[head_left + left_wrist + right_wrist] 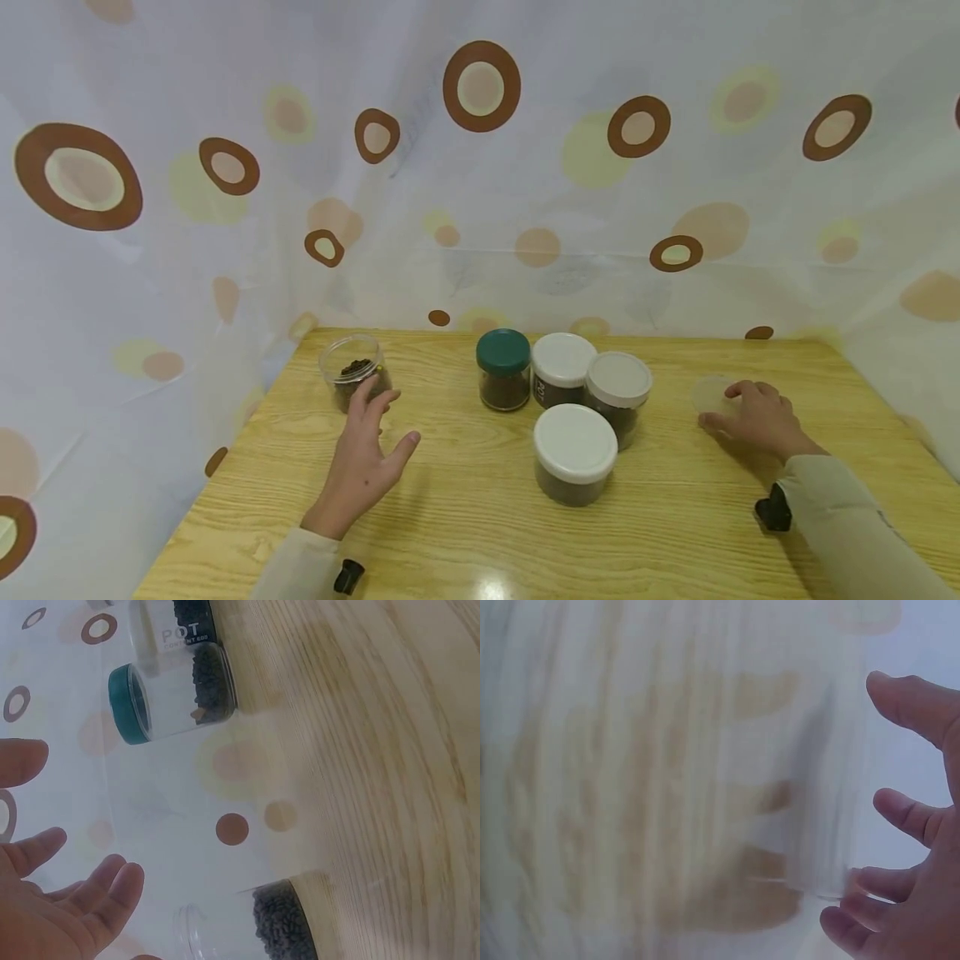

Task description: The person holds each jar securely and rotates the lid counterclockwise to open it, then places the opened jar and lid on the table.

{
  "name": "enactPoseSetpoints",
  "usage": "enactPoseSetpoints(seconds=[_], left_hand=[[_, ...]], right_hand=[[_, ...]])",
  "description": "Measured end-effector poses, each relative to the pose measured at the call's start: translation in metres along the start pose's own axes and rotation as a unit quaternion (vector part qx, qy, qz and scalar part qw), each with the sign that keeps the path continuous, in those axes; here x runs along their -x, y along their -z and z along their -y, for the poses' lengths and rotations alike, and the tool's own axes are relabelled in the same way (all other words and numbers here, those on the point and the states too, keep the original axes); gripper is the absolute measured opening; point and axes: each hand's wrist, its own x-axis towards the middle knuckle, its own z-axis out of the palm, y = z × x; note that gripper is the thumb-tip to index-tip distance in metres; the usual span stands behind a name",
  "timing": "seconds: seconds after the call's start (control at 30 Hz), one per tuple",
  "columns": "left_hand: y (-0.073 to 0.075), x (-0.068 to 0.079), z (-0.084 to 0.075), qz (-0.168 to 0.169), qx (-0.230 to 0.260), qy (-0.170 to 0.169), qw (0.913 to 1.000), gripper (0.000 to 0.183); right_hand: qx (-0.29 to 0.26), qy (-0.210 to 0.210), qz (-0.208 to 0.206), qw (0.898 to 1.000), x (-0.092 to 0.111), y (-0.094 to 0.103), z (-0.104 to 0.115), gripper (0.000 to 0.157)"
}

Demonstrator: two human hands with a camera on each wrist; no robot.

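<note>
My left hand (360, 471) hovers over the left of the table with fingers spread, holding nothing. Just beyond its fingertips stands a lidless clear jar (351, 385) with dark granules at the bottom; in the left wrist view this jar (285, 922) is partly cut off by the frame. On the right side, my right hand (761, 417) reaches over a pale translucent lid (708, 393) on the table. Its fingers are loosely bent and apart beside the lid. Whether they touch it is unclear, since the right wrist view is blurred.
Mid-table, a green-lidded jar (504, 371) stands next to a white-lidded jar (564, 367) and another white-lidded jar (618, 392). A wide white-lidded tub (575, 454) stands in front of them. A patterned curtain (480, 208) encloses the wooden table (480, 533) at the back and sides.
</note>
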Motion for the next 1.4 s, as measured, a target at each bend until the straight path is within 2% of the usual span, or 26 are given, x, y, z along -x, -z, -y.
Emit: enactPoseSetpoints(seconds=[0.27,0.43,0.57,0.67,0.83,0.97,1.13,1.27,1.4], left_hand=[[-0.005,0.000,-0.007,0.029,-0.005,0.006,0.9995,0.055],[-0.016,0.000,-0.016,0.031,-0.015,-0.019,0.9992,0.049],[-0.027,-0.001,-0.028,0.042,-0.003,-0.028,0.9987,0.046],[-0.034,-0.001,-0.038,0.061,0.009,-0.024,0.9978,0.046],[-0.045,-0.004,-0.053,0.094,0.029,-0.044,0.9942,0.049],[-0.054,-0.009,-0.064,0.114,0.030,-0.059,0.9912,0.055],[-0.067,-0.011,-0.072,0.159,0.031,-0.043,0.9859,0.073],[-0.083,-0.011,-0.078,0.184,0.030,-0.028,0.9820,0.096],[-0.104,-0.015,-0.086,0.188,0.043,-0.049,0.9799,0.106]], right_hand=[[-0.010,0.042,-0.027,0.999,0.004,0.008,0.017,0.076],[-0.023,0.066,-0.040,0.997,0.011,0.017,0.035,0.072],[-0.037,0.082,-0.049,0.995,0.019,0.024,0.051,0.069],[-0.067,0.103,-0.064,0.990,0.028,0.027,0.066,0.065],[-0.113,0.128,-0.097,0.981,0.047,0.032,0.092,0.059],[-0.121,0.137,-0.118,0.976,0.062,0.032,0.108,0.054],[-0.142,0.185,-0.141,0.962,0.078,0.023,0.124,0.045],[-0.143,0.220,-0.142,0.954,0.086,0.016,0.128,0.043],[-0.137,0.229,-0.133,0.954,0.089,0.012,0.126,0.043]])
